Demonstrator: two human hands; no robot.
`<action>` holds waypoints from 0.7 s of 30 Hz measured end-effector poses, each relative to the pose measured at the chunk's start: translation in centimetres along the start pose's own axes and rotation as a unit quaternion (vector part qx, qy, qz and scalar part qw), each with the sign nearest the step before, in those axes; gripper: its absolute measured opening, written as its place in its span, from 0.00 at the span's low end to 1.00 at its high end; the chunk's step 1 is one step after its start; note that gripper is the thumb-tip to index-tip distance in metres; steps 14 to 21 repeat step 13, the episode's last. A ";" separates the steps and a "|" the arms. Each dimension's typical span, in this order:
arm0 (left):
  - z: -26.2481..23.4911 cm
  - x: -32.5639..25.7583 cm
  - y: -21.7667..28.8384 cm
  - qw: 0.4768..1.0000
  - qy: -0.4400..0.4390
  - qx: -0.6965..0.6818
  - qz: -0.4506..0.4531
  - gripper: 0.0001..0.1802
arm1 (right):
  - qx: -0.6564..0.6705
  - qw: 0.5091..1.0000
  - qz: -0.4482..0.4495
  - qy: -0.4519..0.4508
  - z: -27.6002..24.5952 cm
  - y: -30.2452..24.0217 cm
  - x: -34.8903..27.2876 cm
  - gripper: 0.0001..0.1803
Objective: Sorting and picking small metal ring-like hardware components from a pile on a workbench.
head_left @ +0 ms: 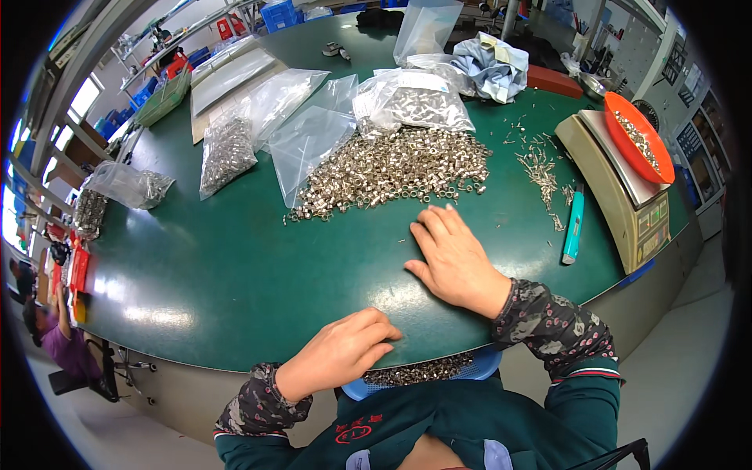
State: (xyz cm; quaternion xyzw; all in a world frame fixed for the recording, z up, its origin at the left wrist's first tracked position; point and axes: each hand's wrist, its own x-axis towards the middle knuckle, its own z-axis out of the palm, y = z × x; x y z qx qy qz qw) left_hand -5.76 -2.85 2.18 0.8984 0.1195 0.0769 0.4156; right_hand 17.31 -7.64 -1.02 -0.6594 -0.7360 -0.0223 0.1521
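On the green tabletop, a large heap of small shiny metal rings lies in the middle. My right hand rests just in front of the heap, fingers stretched out and thumb apart, with nothing held. A few rings lie just beyond its fingertips. Closer to the table's front edge, my left hand has its fingers curled together; whatever they may hold is hidden. Below that edge, at my lap, sits a blue basket containing many small dark metal pieces.
Plastic bags of metal parts stand at the left and a filled bag lies behind the heap. At the right are small metal pins, a teal utility knife and a scale carrying an orange dish.
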 end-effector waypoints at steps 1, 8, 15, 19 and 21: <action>0.0 0.0 0.0 1.000 -0.002 0.004 -0.001 0.09 | -0.016 0.999 0.001 0.036 -0.1 0.1 -0.2 0.32; 0.2 0.3 0.1 1.000 0.000 -0.005 0.003 0.09 | -0.045 0.998 0.029 0.042 0.7 1.0 0.8 0.30; 0.2 0.2 0.0 1.000 -0.005 -0.003 -0.002 0.09 | -0.059 0.998 0.023 0.027 0.9 0.8 0.0 0.31; 0.2 0.2 0.0 1.000 -0.005 -0.003 -0.002 0.09 | -0.059 0.998 0.023 0.027 0.9 0.8 0.0 0.31; 0.2 0.2 0.0 1.000 -0.005 -0.003 -0.002 0.09 | -0.059 0.998 0.023 0.027 0.9 0.8 0.0 0.31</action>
